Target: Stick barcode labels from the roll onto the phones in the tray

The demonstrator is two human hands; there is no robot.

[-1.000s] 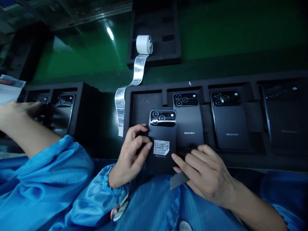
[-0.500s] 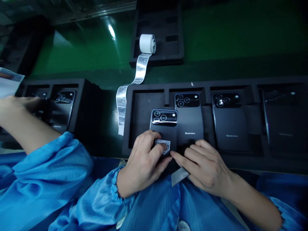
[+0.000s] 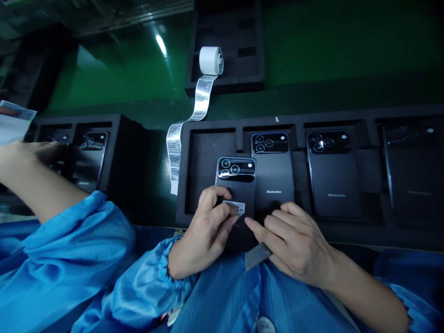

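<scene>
A dark smartphone [image 3: 236,189] lies back up, camera block away from me, tilted over the near side of the foam tray [image 3: 215,126]. On its lower back is a small silver printed label [image 3: 236,206]. My left hand [image 3: 210,226] is closed, with thumb and forefinger pinched at the label's lower edge, partly covering it. My right hand [image 3: 294,240] is closed around a flat grey metal blade [image 3: 257,256], which sticks out below its fingers. Its forefinger tip touches or nearly touches the phone's right edge. Just beyond, another phone marked Blackview [image 3: 274,171] sits in the tray.
More phones [image 3: 333,180] fill tray slots at right. A label roll [image 3: 210,61] rests on a second foam tray [image 3: 229,87], its strip [image 3: 201,99] trailing toward me. At left, a co-worker's hand [image 3: 21,157] holds a label sheet [image 3: 15,122] above another phone tray [image 3: 120,138].
My left fingers have drawn together into a pinch at the label, whose lower part is now more covered. My right hand and the blade have barely moved.
</scene>
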